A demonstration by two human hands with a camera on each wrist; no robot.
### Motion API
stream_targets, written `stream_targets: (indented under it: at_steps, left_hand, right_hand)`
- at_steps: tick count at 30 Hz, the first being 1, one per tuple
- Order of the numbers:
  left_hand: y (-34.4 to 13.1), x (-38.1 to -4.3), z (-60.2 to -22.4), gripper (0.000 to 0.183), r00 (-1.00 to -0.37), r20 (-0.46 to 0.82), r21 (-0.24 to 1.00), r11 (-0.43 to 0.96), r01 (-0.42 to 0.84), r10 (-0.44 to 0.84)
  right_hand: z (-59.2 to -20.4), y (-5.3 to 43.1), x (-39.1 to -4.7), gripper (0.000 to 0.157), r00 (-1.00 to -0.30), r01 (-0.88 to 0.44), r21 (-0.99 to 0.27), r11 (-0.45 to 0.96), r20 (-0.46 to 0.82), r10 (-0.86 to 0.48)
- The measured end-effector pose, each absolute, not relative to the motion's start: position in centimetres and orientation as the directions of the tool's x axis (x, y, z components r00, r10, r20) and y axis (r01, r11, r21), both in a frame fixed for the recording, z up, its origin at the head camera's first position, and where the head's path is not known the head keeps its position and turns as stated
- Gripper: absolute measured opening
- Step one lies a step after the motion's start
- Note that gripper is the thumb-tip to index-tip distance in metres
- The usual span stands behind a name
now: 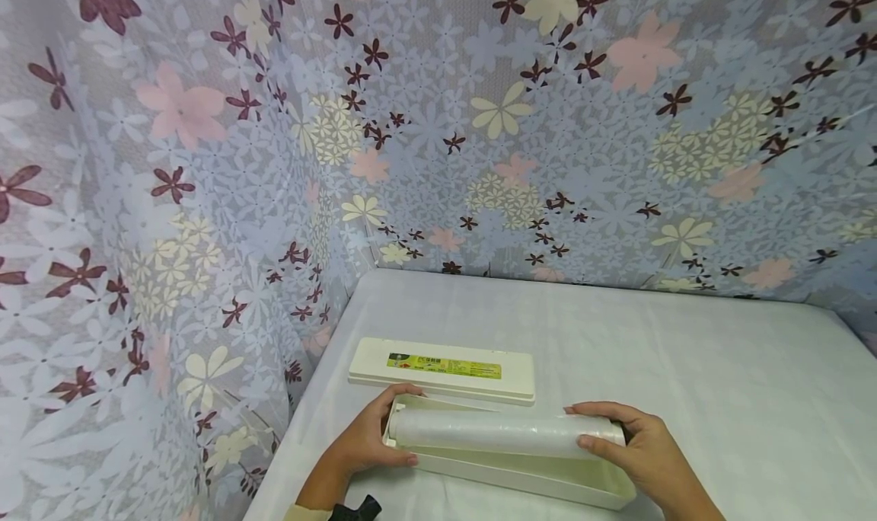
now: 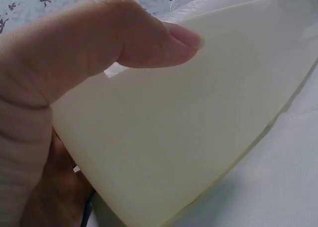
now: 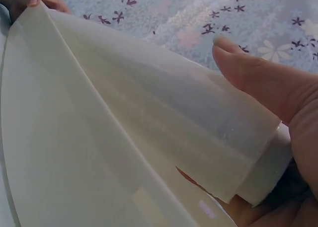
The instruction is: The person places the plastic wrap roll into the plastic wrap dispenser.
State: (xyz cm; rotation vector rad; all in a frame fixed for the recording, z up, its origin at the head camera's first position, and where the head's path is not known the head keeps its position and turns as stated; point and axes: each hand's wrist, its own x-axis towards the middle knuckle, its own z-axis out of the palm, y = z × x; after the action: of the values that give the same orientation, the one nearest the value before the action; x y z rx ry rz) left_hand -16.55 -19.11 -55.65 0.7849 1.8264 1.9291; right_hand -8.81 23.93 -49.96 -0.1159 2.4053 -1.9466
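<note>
A white roll of cling film [image 1: 489, 432] lies lengthwise over its long cream box [image 1: 521, 484]. Its left end sits inside the box, while the right end is tilted up above the opening. My left hand [image 1: 370, 434] grips the box's left end, thumb along the front wall and fingers behind. In the left wrist view the thumb [image 2: 149, 45] overlaps the box wall [image 2: 164, 132]. My right hand [image 1: 637, 443] holds the roll's raised right end between thumb and fingers. The right wrist view shows the core [image 3: 268, 172] sticking out of the film beside that hand.
The box's lid [image 1: 373, 362], with a yellow-green label [image 1: 445, 365], lies flat just behind the box. A white cloth [image 1: 719, 384] covers the table. Flowered curtains [image 1: 425, 125] hang behind and to the left.
</note>
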Motion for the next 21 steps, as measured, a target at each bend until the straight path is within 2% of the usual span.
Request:
stream_targets:
  at_steps: [13, 21]
  left_hand:
    - [-19.16, -16.53, -55.67, 0.096, -0.780, 0.142, 0.990, -0.085, 0.113, 0.610]
    - [-19.10, -16.51, -55.68, 0.096, -0.782, 0.134, 0.991, -0.081, 0.107, 0.608]
  right_hand:
    - [-50.37, 24.23, -9.08, 0.038, -0.985, -0.130, -0.961, 0.243, 0.097, -0.143]
    - [-50.09, 24.16, -9.03, 0.039, -0.987, -0.096, -0.966, 0.240, 0.061, -0.151]
